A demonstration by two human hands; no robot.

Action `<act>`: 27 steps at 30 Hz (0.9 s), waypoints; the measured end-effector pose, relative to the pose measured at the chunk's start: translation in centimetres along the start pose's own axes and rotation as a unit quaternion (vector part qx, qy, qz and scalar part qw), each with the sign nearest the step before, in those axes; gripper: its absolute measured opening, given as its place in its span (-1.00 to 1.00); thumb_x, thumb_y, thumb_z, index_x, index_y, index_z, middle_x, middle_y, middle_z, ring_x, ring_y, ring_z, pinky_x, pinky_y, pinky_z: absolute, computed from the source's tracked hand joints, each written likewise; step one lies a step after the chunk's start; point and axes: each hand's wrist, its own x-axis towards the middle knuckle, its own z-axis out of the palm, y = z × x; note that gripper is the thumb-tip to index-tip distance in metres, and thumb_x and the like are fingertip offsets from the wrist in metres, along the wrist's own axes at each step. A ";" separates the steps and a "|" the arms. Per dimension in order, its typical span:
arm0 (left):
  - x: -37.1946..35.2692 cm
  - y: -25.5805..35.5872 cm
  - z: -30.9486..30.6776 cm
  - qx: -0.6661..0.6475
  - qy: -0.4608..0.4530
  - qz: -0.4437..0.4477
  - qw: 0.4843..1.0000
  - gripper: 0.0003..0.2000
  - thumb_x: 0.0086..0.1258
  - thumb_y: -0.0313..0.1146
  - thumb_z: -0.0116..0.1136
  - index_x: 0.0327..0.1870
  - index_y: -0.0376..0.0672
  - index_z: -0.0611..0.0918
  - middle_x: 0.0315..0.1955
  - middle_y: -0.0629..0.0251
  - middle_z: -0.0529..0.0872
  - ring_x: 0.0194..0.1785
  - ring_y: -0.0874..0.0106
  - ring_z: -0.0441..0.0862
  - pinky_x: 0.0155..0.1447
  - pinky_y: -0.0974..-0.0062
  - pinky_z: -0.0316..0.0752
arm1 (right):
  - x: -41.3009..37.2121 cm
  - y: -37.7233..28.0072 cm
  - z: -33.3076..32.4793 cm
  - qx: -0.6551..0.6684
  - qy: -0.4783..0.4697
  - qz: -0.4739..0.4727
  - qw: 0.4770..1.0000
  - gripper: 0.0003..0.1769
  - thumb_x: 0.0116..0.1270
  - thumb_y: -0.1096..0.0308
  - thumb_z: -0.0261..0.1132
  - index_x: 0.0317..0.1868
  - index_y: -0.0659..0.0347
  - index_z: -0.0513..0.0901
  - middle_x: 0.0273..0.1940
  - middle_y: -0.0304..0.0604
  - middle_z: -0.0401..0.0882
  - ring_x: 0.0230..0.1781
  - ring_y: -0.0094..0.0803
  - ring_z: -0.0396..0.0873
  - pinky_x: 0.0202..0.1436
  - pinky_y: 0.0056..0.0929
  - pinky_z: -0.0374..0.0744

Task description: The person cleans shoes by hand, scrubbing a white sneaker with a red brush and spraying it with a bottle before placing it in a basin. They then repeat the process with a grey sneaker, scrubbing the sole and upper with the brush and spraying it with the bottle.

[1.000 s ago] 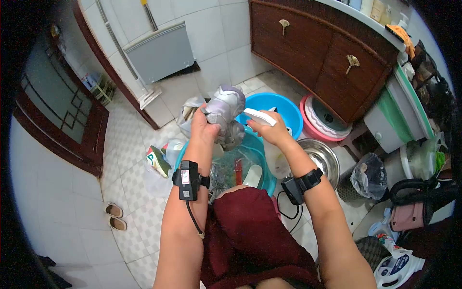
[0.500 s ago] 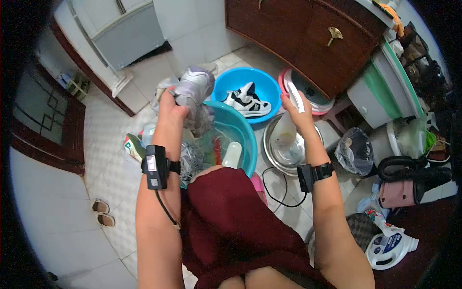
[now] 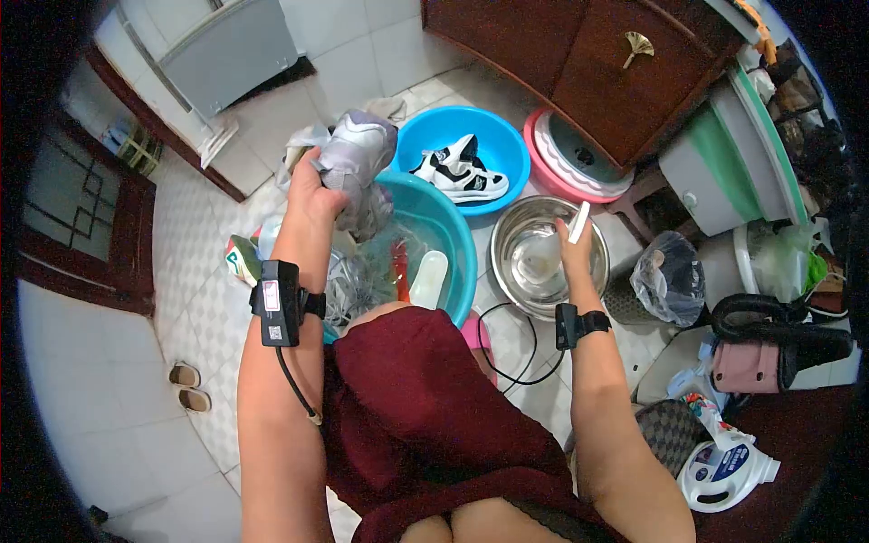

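Note:
My left hand [image 3: 312, 190] is closed on a wet, pale grey and lilac sneaker [image 3: 358, 149], held up by the far left rim of a teal basin [image 3: 463, 235]. My right hand [image 3: 577, 249] grips the white handle of a translucent plastic ladle [image 3: 543, 260], whose bowl is down inside a steel basin [image 3: 507, 281]. In the teal basin lie a pale insole [image 3: 429, 279], a red item [image 3: 400, 267] I cannot identify, and grey laces [image 3: 340, 291]. A blue basin [image 3: 516, 149] behind it holds a white and black sneaker [image 3: 466, 176].
A pink basin [image 3: 534, 163] stands against the brown cabinet [image 3: 588, 81]. To the right are a lined waste bin [image 3: 670, 281] and a white detergent jug [image 3: 729, 475]. A black cable [image 3: 534, 344] hangs from my right wrist. Slippers [image 3: 190, 387] lie at left.
My right hand has lowered and tilted the ladle, bringing its bowl down into the steel basin. My left hand still holds the sneaker, in nearly the same place.

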 end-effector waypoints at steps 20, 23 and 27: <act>-4.6 1.0 -0.4 0.064 0.056 0.034 0.996 -0.58 0.33 -0.19 0.06 0.13 -0.25 0.46 0.10 0.04 0.53 0.14 0.03 0.50 0.26 -0.08 0.30 | -10.1 -11.3 19.8 -0.207 -0.606 -0.166 0.750 -0.66 0.20 0.15 0.28 -0.13 0.20 0.65 -0.14 0.06 0.63 -0.10 -0.01 0.59 -0.02 -0.15 0.54; -5.2 1.3 -0.8 0.062 0.066 0.001 0.996 -0.57 0.35 -0.18 0.03 0.14 -0.26 0.45 0.11 0.02 0.52 0.15 0.02 0.49 0.27 -0.09 0.29 | -13.4 -6.2 26.5 -0.241 -0.588 -0.108 0.764 -0.67 0.18 0.12 0.28 -0.17 0.18 0.64 -0.23 0.12 0.63 -0.19 0.04 0.59 -0.10 -0.09 0.53; -6.3 0.6 0.4 0.089 0.101 0.034 0.990 -0.53 0.36 -0.18 0.00 0.21 -0.26 0.39 0.14 0.04 0.50 0.17 0.01 0.47 0.23 -0.11 0.32 | -15.4 -6.4 27.3 -0.192 -0.497 0.106 0.840 -0.44 0.01 0.10 0.42 -0.05 0.29 0.53 -0.11 0.16 0.60 -0.13 0.05 0.60 -0.07 -0.14 0.55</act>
